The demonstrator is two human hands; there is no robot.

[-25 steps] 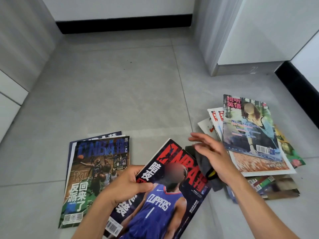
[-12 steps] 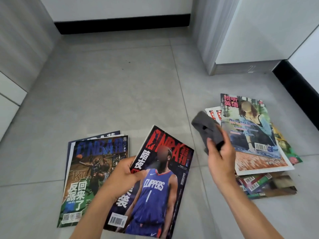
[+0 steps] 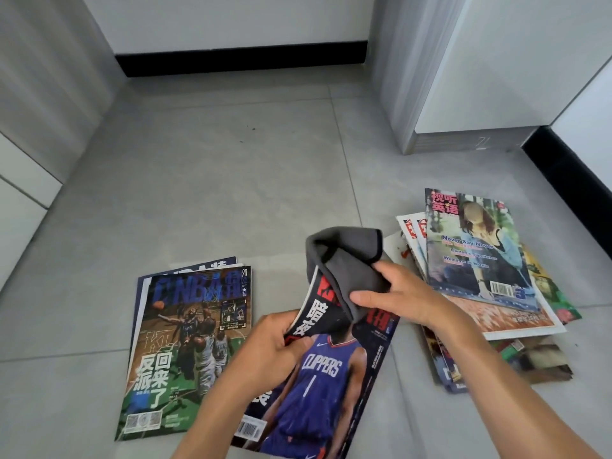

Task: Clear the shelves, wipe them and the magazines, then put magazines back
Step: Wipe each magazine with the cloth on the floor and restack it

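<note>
While the left hand (image 3: pixel 268 354) curls round the left edge of a basketball magazine (image 3: pixel 318 379), thumb on the cover and fingers hidden beneath, the right hand (image 3: pixel 400 298) pinches a grey cloth (image 3: pixel 347 266) against the magazine's top. The left forearm rises from the bottom edge of the view and slants up to the right; the wrist is bent slightly inward, so the magazine is held lifted and tilted, its upper left corner bowing upward. The right forearm comes in from the lower right corner and slants up to the left, with the back of the hand facing up. Its thumb and forefinger close on the cloth's near fold, and the other fingers are curled behind. The cloth drapes over the magazine's top edge, covering part of the red title, and its far fold stands up in a loose peak beyond the right hand.

To the left of the left hand, a small pile of magazines (image 3: pixel 188 349) lies flat on the grey tiled floor (image 3: pixel 215 193), a green and blue basketball cover uppermost, with the edges of others showing beneath. Just beyond and to the right of the right hand lies a loose, fanned stack of magazines (image 3: pixel 477 253), topped by one bearing the words "Never Say Never". The right forearm crosses over that stack's near corner.
</note>
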